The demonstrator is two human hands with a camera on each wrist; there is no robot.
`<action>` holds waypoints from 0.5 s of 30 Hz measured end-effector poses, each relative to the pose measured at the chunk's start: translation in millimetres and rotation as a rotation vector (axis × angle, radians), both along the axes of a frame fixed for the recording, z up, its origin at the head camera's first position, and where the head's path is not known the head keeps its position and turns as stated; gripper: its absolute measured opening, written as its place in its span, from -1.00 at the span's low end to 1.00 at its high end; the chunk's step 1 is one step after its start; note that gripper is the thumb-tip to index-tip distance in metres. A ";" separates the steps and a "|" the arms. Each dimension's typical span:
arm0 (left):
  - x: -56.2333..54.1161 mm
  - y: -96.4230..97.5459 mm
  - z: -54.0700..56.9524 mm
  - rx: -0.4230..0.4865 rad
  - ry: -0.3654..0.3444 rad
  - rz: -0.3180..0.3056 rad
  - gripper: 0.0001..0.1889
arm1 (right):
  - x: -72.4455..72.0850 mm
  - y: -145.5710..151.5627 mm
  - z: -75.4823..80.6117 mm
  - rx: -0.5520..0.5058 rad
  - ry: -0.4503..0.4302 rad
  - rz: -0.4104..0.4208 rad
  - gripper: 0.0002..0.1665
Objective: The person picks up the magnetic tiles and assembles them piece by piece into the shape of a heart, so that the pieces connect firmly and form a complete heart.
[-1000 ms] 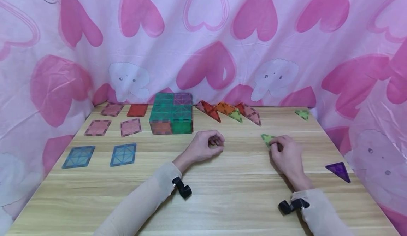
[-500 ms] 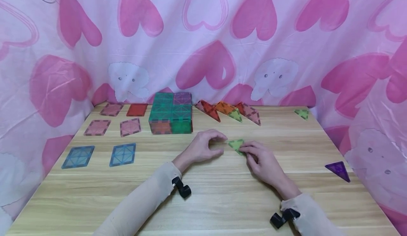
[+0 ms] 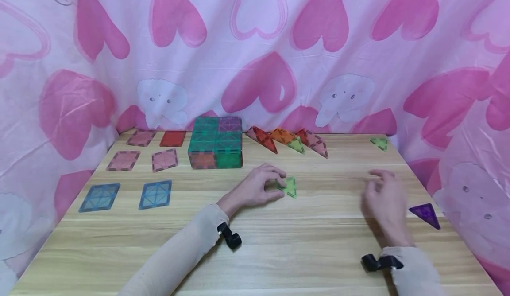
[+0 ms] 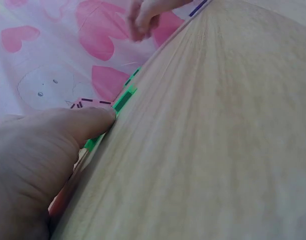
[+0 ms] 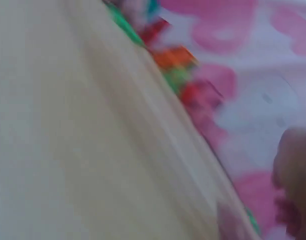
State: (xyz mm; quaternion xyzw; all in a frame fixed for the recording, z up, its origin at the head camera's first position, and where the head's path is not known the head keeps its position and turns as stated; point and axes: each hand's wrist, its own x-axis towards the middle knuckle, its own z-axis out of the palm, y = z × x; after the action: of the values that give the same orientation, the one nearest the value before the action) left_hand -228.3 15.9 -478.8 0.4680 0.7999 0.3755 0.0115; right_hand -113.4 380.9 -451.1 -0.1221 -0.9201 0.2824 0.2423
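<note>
In the head view, my left hand (image 3: pixel 259 185) pinches the left side of a light green triangular magnetic tile (image 3: pixel 291 187) lying at the table's middle. The left wrist view has the thumb (image 4: pixel 95 122) against the tile's green edge (image 4: pixel 125 99). My right hand (image 3: pixel 385 198) holds nothing, its fingers loosely bent, over the table's right side. A purple triangular tile (image 3: pixel 426 215) lies just right of it, and another green triangular tile (image 3: pixel 379 143) is at the far right corner. The right wrist view is blurred.
A block of green, purple and red tiles (image 3: pixel 215 143) stands at the back. Right of it lie red, orange, green and pink triangular tiles (image 3: pixel 284 137). Pink, red and blue square tiles (image 3: pixel 155 194) lie at left. A pink heart-printed curtain (image 3: pixel 259 81) surrounds the wooden table (image 3: pixel 303 251).
My right hand brought the green triangular tile leftward to my left hand, let go and moved back right. The left fingers now pinch the tile, which has turned.
</note>
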 end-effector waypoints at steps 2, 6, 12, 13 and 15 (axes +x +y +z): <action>0.6 0.7 0.3 0.021 -0.008 0.009 -0.83 | 6.7 20.2 4.1 -0.009 -0.065 -0.124 -0.49; 1.3 1.0 1.1 0.012 -0.029 0.003 -0.74 | 20.1 47.7 14.7 -0.050 -0.310 -0.268 -0.27; 0.6 1.3 1.9 -0.002 -0.035 -0.016 -0.74 | 26.9 59.9 24.2 -0.055 -0.626 -0.257 -0.18; 0.3 1.4 1.5 0.011 -0.042 -0.014 -0.74 | 26.6 60.2 23.9 -0.046 -0.638 -0.245 -0.20; 0.0 1.6 1.1 0.043 -0.058 0.006 -0.69 | 25.5 60.7 23.2 -0.020 -0.628 -0.208 -0.24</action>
State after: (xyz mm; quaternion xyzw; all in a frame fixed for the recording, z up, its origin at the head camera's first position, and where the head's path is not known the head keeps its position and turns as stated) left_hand -228.3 17.5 -477.8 0.4548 0.7923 0.4061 0.0236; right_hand -87.9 441.6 -427.9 -0.2991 -0.9296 0.2138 -0.0268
